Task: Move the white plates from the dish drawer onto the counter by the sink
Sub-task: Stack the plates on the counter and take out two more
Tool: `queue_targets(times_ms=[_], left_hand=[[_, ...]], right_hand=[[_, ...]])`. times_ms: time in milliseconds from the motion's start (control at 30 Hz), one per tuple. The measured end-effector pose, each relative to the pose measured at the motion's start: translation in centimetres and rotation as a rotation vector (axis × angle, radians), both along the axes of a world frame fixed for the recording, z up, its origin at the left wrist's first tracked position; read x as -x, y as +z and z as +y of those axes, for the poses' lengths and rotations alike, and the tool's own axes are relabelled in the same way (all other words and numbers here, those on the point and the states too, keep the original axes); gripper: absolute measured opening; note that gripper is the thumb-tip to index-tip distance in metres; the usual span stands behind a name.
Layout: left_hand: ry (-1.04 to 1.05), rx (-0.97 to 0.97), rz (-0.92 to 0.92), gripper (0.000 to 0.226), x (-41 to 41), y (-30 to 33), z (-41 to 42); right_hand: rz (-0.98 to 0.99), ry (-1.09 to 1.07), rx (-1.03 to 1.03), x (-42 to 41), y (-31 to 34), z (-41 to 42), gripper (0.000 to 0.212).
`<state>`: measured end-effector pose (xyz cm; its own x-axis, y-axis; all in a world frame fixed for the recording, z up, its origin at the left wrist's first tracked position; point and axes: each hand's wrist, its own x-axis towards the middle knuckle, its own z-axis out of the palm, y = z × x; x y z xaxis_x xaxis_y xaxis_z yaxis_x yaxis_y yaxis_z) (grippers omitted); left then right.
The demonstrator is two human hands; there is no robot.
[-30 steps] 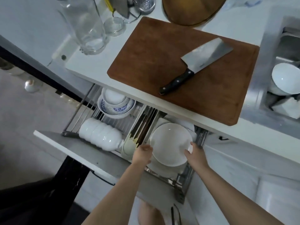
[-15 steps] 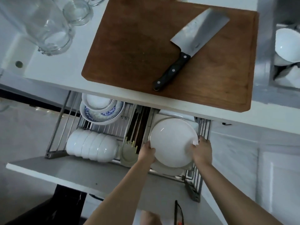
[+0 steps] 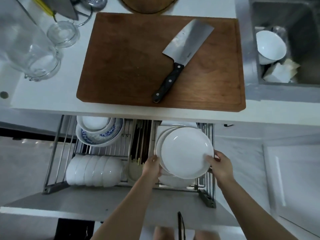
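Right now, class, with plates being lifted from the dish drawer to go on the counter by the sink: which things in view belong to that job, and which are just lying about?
Part of the job:
- white plates, held at the rims
- left hand
- right hand
- dish drawer
- counter
- sink

Just lying about:
- cutting board
- cleaver
- glass jar
- blue-patterned bowls
- stacked white bowls
- chopsticks

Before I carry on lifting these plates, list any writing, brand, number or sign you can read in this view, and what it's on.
Nothing here can be read.
Cleaver: a small dark mark on the blade near the handle, too small and blurred to read.
Blue-patterned bowl in the dish drawer: decoration only, no lettering visible.
White plates in both hands, cutting board, glass jar: no text visible.
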<state>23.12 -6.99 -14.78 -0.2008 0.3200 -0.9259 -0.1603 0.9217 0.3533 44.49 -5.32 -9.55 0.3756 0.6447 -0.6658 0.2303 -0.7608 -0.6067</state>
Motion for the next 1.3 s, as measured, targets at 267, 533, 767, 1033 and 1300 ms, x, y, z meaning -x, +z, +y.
queue_targets(times_ms=[267,533,767,1033,1300], left_hand=[[-0.085,-0.04,0.208,0.022,-0.6,0.1,0.3],[-0.158,-0.011,0.374,0.036,-2.0,-0.4,0.9],[-0.261,-0.02,0.477,0.031,-3.3,0.9,1.1],[-0.099,-0.053,0.309,0.034,-4.3,4.6,0.5],[0.011,-0.144,0.215,0.027,-6.0,10.9,-2.7]], right_hand=[[0.169,-0.237,-0.063,-3.7,2.7,-2.4,0.036],[0.198,-0.334,-0.076,-5.4,2.8,-4.0,0.038],[0.249,-0.365,-0.092,-6.1,2.6,-4.6,0.027],[0.293,-0.378,-0.102,-8.7,4.9,-6.3,0.028],[0.33,-0.462,-0.168,-14.5,9.0,-9.8,0.032]])
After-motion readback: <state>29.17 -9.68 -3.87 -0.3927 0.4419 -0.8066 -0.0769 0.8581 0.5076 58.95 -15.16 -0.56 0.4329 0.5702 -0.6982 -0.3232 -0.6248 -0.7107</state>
